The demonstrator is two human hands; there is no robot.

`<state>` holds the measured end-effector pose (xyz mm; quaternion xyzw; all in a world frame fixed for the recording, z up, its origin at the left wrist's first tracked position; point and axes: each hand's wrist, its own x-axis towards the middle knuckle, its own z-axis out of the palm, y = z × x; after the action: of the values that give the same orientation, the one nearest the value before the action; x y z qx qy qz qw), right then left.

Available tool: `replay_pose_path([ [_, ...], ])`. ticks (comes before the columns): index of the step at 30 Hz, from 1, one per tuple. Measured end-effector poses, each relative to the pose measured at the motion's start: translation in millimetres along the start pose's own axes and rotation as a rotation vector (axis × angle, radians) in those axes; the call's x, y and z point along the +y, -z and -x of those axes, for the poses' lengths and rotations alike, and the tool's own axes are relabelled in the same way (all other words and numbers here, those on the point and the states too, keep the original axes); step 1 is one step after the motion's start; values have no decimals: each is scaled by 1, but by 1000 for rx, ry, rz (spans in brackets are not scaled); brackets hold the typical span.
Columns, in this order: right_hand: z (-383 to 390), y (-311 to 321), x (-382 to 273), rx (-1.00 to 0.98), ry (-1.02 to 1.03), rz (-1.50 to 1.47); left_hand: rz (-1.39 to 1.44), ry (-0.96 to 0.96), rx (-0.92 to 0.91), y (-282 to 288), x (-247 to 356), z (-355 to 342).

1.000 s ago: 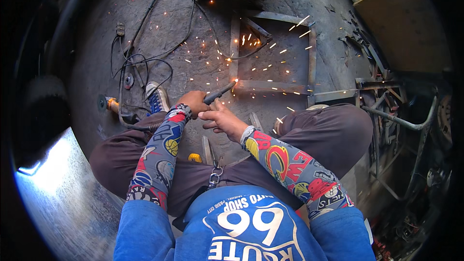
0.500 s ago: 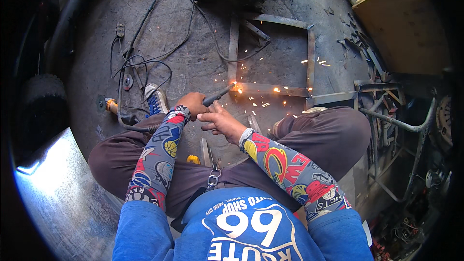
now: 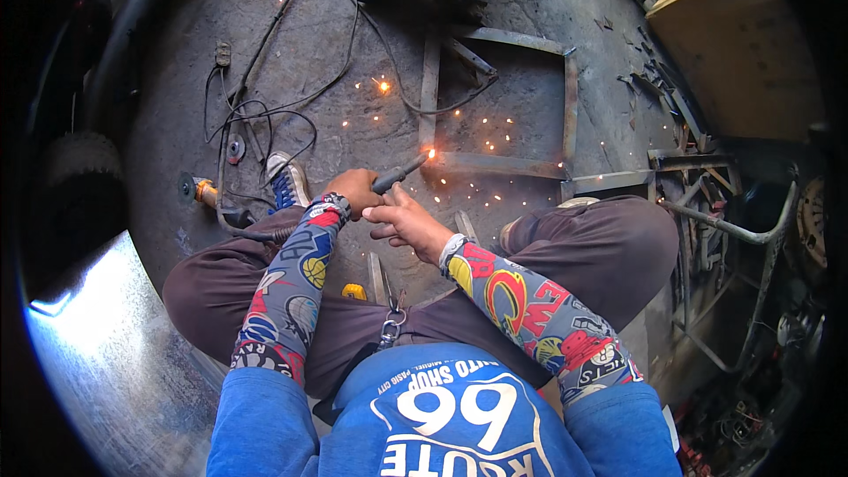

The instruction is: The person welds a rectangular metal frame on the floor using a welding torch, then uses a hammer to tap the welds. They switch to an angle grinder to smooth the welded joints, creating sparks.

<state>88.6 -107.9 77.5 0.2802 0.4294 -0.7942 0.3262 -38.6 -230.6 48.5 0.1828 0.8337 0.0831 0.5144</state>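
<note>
My left hand (image 3: 352, 192) is wrapped round the handle of a dark welding torch (image 3: 390, 179). The torch's tip glows orange at the near left corner of a rectangular steel frame (image 3: 508, 164) lying on the concrete floor. Sparks scatter over the frame and the floor around it. Just below the torch is my right hand (image 3: 410, 224), its fingers stretched loosely toward the left hand and the handle. One of its fingertips seems to rest against the torch, but the contact is hard to make out.
An angle grinder (image 3: 205, 192) and a loose disc (image 3: 236, 148) lie at the left among black cables (image 3: 265, 110). A yellow tape measure (image 3: 354, 291) sits between my legs. Metal scraps and a bent tube frame (image 3: 742, 231) crowd the right, below a brown board (image 3: 733, 44).
The glow at the torch tip stays at the frame's corner, and the sparks have spread differently, some now farther left. Both hands are almost still.
</note>
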Motion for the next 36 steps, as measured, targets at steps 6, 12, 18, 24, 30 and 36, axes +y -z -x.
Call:
replay_pose_path([
  [6, -1, -1, 3, 43, -42, -23, -91, 17, 27, 1, 2, 1],
  [12, 1, -3, 1, 39, -40, -17, -136, 0, 36, -2, -2, -3],
  [18, 2, 0, -1, -11, -45, 19, -190, 4, 6, -2, -2, -6],
  [24, 3, -2, -1, 7, -49, -10, -168, 28, -5, -7, -8, -12],
  [30, 8, -1, -7, -58, -48, 59, -197, 12, 16, -9, -12, -14],
  [36, 6, -5, -2, -4, -48, 1, -213, 12, 23, -8, -12, -14],
])
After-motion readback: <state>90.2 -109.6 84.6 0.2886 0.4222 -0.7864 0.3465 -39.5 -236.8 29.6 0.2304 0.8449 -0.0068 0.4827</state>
